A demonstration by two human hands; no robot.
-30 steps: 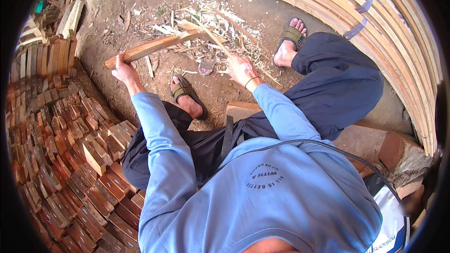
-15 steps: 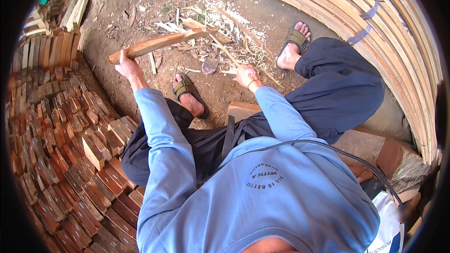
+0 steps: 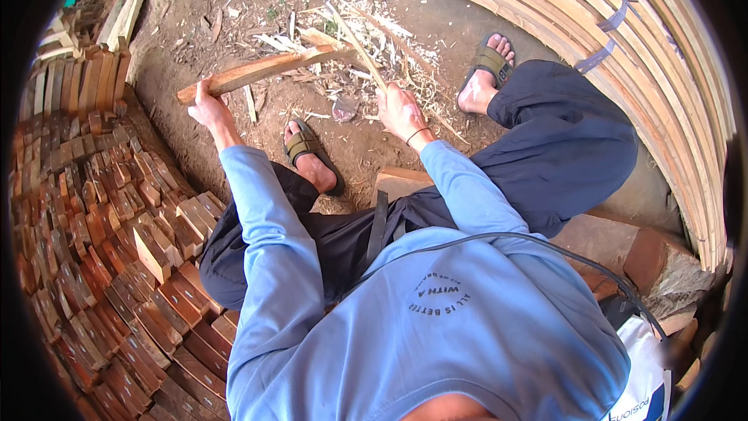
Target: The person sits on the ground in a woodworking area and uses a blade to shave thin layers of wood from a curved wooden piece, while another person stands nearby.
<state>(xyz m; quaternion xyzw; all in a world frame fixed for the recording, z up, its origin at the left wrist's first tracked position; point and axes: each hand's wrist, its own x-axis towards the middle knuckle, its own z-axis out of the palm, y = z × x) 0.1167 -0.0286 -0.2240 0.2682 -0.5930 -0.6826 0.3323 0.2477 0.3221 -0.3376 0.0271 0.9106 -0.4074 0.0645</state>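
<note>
A big stack of long pale planks (image 3: 662,101) is curving around the scene from twelve o'clock down to four o'clock. A pile of short reddish wood blocks (image 3: 101,226) is filling the side from eight to ten o'clock, lying close-packed in rows. Between them a dirt floor (image 3: 202,54) is showing, with a scatter of pale wood shavings (image 3: 389,39) lying at about twelve o'clock.

The person is sitting low in a light blue long-sleeved shirt (image 3: 436,320) and dark trousers (image 3: 561,148), with knees spread and a foot in a sandal (image 3: 308,152) near the centre, the other sandalled foot (image 3: 487,70) resting at one o'clock.

A flat wooden board (image 3: 261,70) is lying slanted above the floor, running from about eleven o'clock up toward twelve. The left hand (image 3: 204,105) is gripping its lower end, fingers wrapped closed around the wood. The board's far end is sitting over the shavings, just beside a thin pale stick (image 3: 354,39).

The right hand (image 3: 401,109) is closed around the near end of that thin stick, which is slanting up and away toward twelve o'clock and crossing the board's far tip. A dark band is circling the right wrist. Whether the stick is a blade or a plain strip of wood cannot be told. A small grey scrap (image 3: 345,109) is lying on the dirt just left of the right hand.
</note>
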